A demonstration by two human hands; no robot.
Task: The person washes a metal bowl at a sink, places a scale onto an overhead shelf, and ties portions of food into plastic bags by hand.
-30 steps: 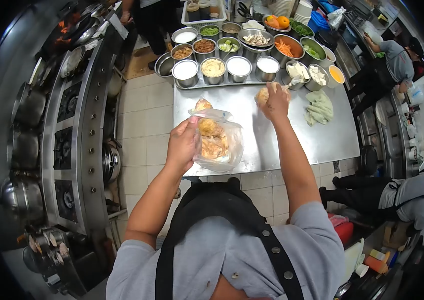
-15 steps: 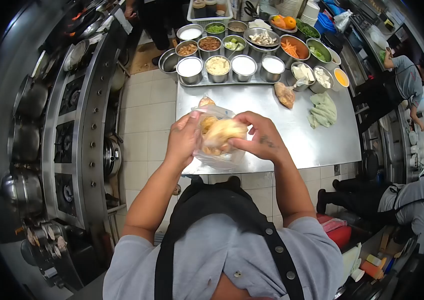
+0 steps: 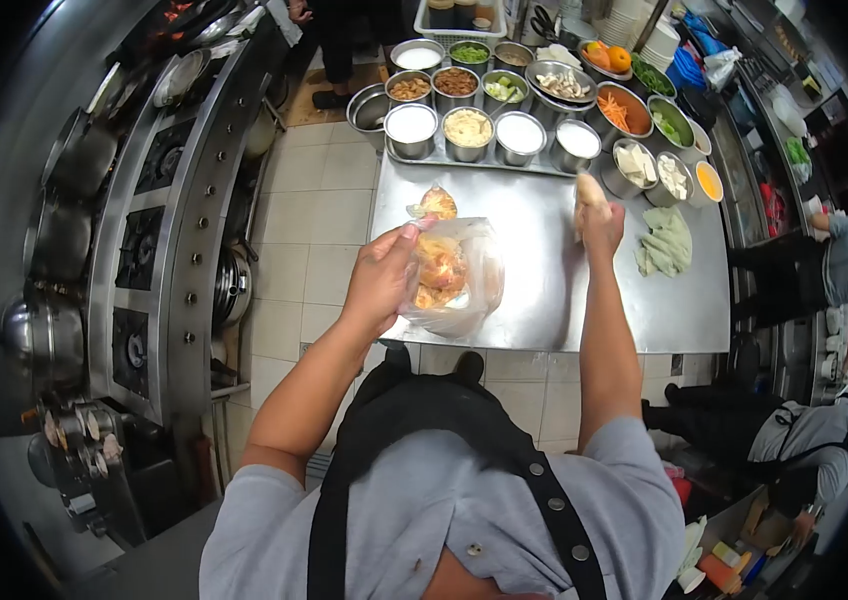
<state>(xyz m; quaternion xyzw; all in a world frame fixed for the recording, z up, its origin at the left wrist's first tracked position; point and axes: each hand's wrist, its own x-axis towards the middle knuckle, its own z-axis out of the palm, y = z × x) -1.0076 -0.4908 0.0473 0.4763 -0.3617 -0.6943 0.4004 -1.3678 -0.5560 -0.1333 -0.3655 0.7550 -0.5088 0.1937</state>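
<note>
My left hand [image 3: 384,272] grips the rim of a clear plastic bag [image 3: 479,275] above the near left part of the steel table [image 3: 534,250]. Inside the bag are orange and yellowish packets [image 3: 441,265]. Just beyond it, another small packet [image 3: 438,203] lies on the table. Over to the right, my right hand [image 3: 602,222] is closed around a pale brownish packet [image 3: 589,195], close to the row of metal containers. A crumpled green cloth [image 3: 664,242] lies to the right of that hand.
A tray [image 3: 534,163] of metal containers with white powder, carrots, greens and other foods lines the table's far side. A stove [image 3: 139,250] stands on the left. Co-workers are at the right, one in a grey shirt [image 3: 804,435]; another person's legs [image 3: 334,60] show at the top.
My right hand left the bag and moved right, where it took hold of the packet lying by the containers. The yellowish packet it held half a second ago is no longer in it.
</note>
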